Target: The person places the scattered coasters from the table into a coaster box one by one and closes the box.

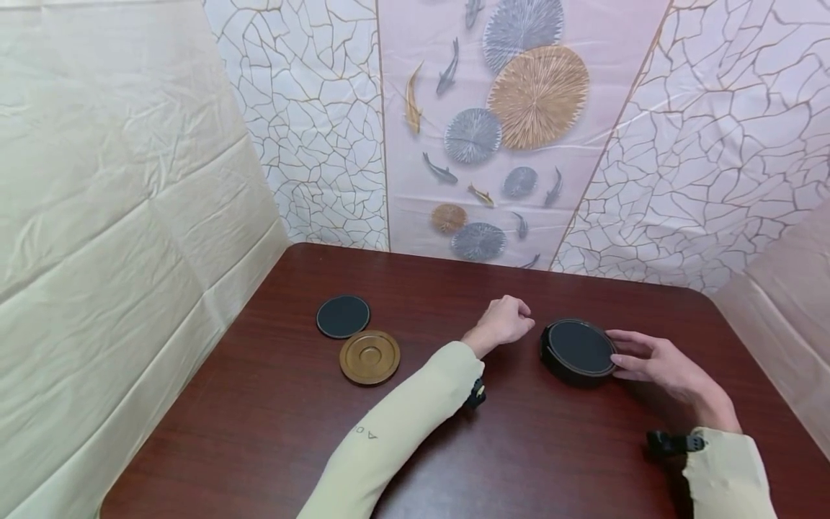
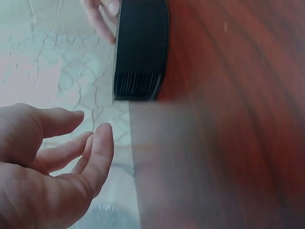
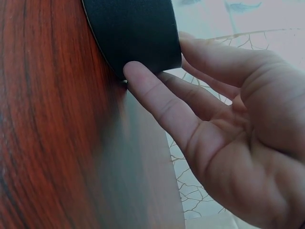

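A round, low black case [image 1: 563,368] stands on the right half of the table, with a dark round coaster [image 1: 581,347] on its top. My right hand [image 1: 668,364] touches the case's right side; in the right wrist view, one fairly straight finger [image 3: 164,105] lies against the side wall and the thumb is by the upper edge. My left hand [image 1: 506,320] is just left of the case, apart from it, with loosely bent fingers. Nothing is between the left fingers [image 2: 101,152]. Ribbed lines show in the side of the case [image 2: 143,43] in the left wrist view.
Toward the table's left lie a dark round coaster [image 1: 344,316] and a brown ringed disc [image 1: 369,357], edge to edge. Patterned cloth [image 1: 318,130] hangs behind the dark red wooden table [image 1: 259,432]. Pale cloth [image 1: 117,202] hangs along the left side.
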Action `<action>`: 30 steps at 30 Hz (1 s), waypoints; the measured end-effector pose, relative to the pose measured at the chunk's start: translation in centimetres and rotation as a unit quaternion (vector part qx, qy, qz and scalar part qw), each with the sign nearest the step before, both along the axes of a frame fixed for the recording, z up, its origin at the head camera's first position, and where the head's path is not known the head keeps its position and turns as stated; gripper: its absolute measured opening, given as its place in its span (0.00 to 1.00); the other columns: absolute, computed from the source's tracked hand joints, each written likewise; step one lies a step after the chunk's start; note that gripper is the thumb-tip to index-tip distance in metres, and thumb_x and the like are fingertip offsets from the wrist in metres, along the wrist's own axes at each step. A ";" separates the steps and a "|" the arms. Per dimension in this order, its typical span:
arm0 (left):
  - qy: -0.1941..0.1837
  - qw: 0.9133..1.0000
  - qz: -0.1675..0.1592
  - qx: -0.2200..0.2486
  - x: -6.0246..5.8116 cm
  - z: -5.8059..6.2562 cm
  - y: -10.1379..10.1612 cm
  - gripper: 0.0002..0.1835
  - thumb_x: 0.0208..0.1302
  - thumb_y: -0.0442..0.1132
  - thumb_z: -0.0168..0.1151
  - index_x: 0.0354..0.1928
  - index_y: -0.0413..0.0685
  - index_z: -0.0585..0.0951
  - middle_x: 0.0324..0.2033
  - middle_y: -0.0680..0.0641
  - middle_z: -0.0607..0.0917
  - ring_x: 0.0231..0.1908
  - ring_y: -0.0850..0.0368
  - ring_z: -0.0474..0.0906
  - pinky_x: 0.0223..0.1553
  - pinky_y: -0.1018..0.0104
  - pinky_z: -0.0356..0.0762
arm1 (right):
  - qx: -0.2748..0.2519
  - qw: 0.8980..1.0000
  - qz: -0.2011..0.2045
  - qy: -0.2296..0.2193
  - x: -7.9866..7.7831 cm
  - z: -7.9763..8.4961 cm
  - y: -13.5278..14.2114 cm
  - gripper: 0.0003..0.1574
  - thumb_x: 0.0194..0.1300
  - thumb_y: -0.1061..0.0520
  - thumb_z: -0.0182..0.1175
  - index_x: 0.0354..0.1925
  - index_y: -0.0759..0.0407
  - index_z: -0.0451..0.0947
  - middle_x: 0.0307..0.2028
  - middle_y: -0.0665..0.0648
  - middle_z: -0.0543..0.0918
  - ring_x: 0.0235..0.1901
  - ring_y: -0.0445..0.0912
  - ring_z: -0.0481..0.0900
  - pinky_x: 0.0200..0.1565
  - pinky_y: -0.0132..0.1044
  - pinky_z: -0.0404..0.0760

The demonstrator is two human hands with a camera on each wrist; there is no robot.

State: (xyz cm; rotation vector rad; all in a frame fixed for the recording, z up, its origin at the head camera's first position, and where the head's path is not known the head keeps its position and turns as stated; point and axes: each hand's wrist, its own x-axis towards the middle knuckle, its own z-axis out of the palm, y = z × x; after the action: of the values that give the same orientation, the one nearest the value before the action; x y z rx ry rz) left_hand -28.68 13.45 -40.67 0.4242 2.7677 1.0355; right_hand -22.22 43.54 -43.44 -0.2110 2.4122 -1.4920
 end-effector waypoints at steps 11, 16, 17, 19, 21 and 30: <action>-0.004 1.000 0.003 -0.002 -1.5 0.8 -5.8 0.14 0.67 0.47 0.63 0.51 0.52 0.82 0.43 0.53 0.86 0.45 0.60 0.81 0.47 0.66 0.78 | 0.006 1.000 -0.011 -0.013 0.0 -0.1 -0.1 0.48 0.66 0.55 0.64 0.74 0.68 0.51 0.64 0.68 0.70 0.47 0.41 0.85 0.48 0.46 0.84; -0.011 1.000 0.013 0.012 -2.1 0.8 -9.0 0.16 0.68 0.46 0.62 0.53 0.51 0.80 0.41 0.51 0.85 0.40 0.59 0.81 0.46 0.64 0.78 | 0.003 1.000 -0.015 -0.014 0.0 0.1 -0.2 0.48 0.66 0.55 0.63 0.74 0.69 0.51 0.66 0.75 0.66 0.47 0.40 0.85 0.48 0.46 0.84; -0.013 1.000 0.015 0.015 -2.2 0.9 -9.6 0.16 0.68 0.47 0.62 0.54 0.50 0.80 0.41 0.51 0.85 0.40 0.59 0.81 0.46 0.64 0.78 | 0.002 1.000 -0.014 -0.014 0.1 0.2 -0.2 0.48 0.67 0.55 0.63 0.74 0.69 0.50 0.66 0.76 0.65 0.47 0.40 0.85 0.48 0.46 0.84; -0.011 1.000 0.022 0.015 -2.4 1.0 -10.9 0.16 0.68 0.46 0.62 0.54 0.49 0.79 0.41 0.50 0.85 0.40 0.58 0.81 0.46 0.62 0.78 | -0.001 1.000 -0.010 -0.013 0.1 0.3 -0.1 0.48 0.67 0.56 0.63 0.74 0.70 0.49 0.66 0.78 0.63 0.47 0.40 0.85 0.48 0.46 0.84; -0.007 1.000 0.026 0.014 -2.6 1.2 -12.0 0.17 0.68 0.46 0.61 0.55 0.49 0.79 0.42 0.49 0.84 0.41 0.56 0.80 0.47 0.61 0.77 | -0.004 1.000 -0.012 -0.013 0.1 0.3 0.0 0.47 0.67 0.56 0.63 0.73 0.70 0.50 0.64 0.70 0.70 0.47 0.40 0.85 0.48 0.46 0.84; 0.009 0.999 0.041 0.014 -2.8 1.5 -17.5 0.20 0.67 0.47 0.62 0.57 0.47 0.77 0.45 0.45 0.82 0.47 0.51 0.79 0.51 0.56 0.77 | -0.025 1.000 -0.002 -0.008 0.2 0.1 0.1 0.46 0.67 0.59 0.62 0.73 0.72 0.50 0.51 0.38 0.80 0.46 0.41 0.86 0.47 0.44 0.85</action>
State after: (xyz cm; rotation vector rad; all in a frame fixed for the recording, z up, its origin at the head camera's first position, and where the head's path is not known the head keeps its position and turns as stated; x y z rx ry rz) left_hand -31.50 -4.03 -39.17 0.3269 2.8117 1.0940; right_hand -22.03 43.61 -43.33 -0.2051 2.3663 -1.5525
